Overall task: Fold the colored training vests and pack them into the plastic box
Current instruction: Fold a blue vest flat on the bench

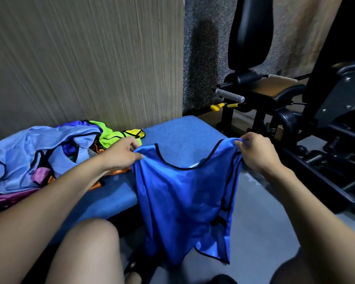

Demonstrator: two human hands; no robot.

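Observation:
A bright blue vest (182, 203) with black trim hangs in the air in front of me, spread out by its two shoulder straps. My left hand (121, 154) pinches the left strap and my right hand (254, 152) pinches the right strap. The vest's lower edge dangles between my knees above the floor. To the left, a heap of loose vests (39, 156) in light blue, purple, orange and neon yellow lies on a blue padded bench (178, 134). No plastic box is in view.
A wood-grain wall panel (80, 58) rises behind the bench. A black gym machine (295, 99) with a grey grip and yellow knobs stands to the right. Grey floor (254, 222) lies below, with my knees (90, 249) and a black sandal (133, 263).

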